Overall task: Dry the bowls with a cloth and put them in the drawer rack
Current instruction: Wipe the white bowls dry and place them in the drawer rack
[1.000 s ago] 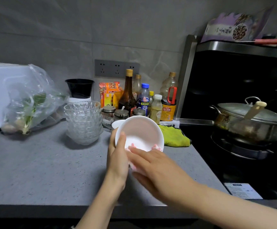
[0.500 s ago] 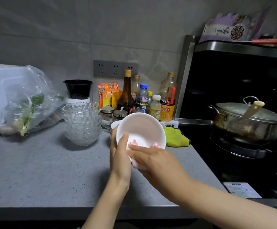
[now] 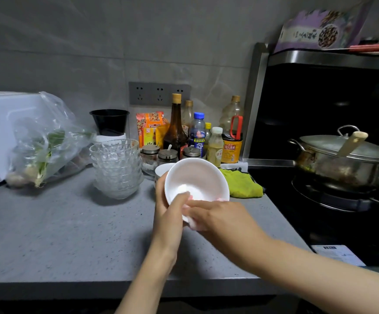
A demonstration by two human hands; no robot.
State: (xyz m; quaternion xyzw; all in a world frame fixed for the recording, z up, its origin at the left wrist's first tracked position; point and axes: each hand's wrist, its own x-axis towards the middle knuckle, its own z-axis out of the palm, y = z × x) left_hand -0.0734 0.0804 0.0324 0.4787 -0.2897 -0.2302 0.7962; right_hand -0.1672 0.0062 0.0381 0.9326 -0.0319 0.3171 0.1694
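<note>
Dim, grey kitchen light from overhead — soft shadow pools beside stack of glass bowls (image 3: pixel 116 168) on counter (image 3: pixel 48 234). Hob recess (image 3: pixel 319 105) near black. Faint sheen on pot lid (image 3: pixel 333 146). Wide-angle bend at edges; white bowl (image 3: pixel 197 177) slightly washed out, detail soft.

"海天酱油" on yellow jug label (image 3: pixel 230 148)

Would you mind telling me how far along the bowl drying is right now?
Done: nothing shows as put away; no drawer rack is in view. In hand: the left hand grips a tilted white bowl while the right hand holds a pink cloth over its rim. Left: this bowl, a second white bowl behind it and the stack of glass bowls on the counter; whether those are dry cannot be told.
</note>
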